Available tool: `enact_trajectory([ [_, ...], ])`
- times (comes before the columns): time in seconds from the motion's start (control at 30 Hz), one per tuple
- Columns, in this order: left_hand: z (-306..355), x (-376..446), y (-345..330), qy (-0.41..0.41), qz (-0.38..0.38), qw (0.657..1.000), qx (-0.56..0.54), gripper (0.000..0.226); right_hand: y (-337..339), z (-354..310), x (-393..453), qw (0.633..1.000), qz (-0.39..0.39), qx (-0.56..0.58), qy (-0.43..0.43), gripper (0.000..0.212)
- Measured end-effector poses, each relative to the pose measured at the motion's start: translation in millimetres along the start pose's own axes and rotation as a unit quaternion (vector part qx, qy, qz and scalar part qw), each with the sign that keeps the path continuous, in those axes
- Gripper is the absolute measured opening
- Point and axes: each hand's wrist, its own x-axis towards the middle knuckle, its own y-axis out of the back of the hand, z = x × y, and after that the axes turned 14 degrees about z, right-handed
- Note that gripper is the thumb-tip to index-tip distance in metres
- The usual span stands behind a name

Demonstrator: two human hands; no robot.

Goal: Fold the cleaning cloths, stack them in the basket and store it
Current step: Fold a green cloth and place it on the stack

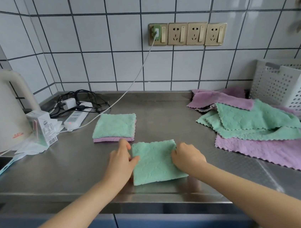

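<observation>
left hand (pixel 122 158) pinches folded green cloth (pixel 155 162) | right hand (pixel 186 155) grips its opposite edge | cloth lies on worktop (pixel 74 170) left of basket (pixel 291 87) | basket contents unseen | unfolded cloths (pixel 254 121) beside basket

Bare steel counter (pixel 74 170) lies open left of the folded green cloth (pixel 155 162); unfolded purple-and-green cloths (pixel 259 130) crowd the right, perhaps touching the white perforated basket (pixel 299 90).
</observation>
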Motion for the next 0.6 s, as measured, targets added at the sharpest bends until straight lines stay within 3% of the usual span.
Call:
enact_trajectory([
  [0.07, -3.9, -2.8, -2.3, -0.13, 0.029, 0.991, 0.014, 0.021, 5.4, -2.2, -3.5, 0.999, 0.014, -0.025, 0.019, 0.022],
  [0.13, -2.5, -3.1, -3.2, -0.207, -0.033, 0.978, -0.006, 0.042, 7.7, -5.4, -8.7, 0.989, 0.08, -0.091, 0.086, 0.029],
  [0.2, 3.5, -6.3, -3.1, -0.232, -0.123, 0.964, 0.034, 0.065, 3.3, -5.2, -13.9, 0.963, 0.164, -0.111, 0.182, 0.034],
  [0.27, 4.0, -7.8, -4.5, -0.223, -0.193, 0.951, 0.097, 0.077, -5.9, 0.5, -14.0, 0.948, 0.16, -0.097, 0.259, 0.058],
  [0.37, -1.3, -8.3, -4.4, -0.184, -0.226, 0.946, 0.145, 0.072, -10.4, 13.1, -16.0, 0.962, 0.046, -0.068, 0.259, 0.097],
  [0.47, -7.1, -7.0, -3.8, -0.158, -0.206, 0.951, 0.171, 0.064, -9.8, 23.2, -17.7, 0.978, -0.014, -0.047, 0.202, 0.104],
  [0.6, -5.2, -8.3, -5.8, -0.09, -0.181, 0.966, 0.162, 0.065, -12.7, 23.3, -20.3, 0.982, 0.004, -0.078, 0.174, 0.102],
])
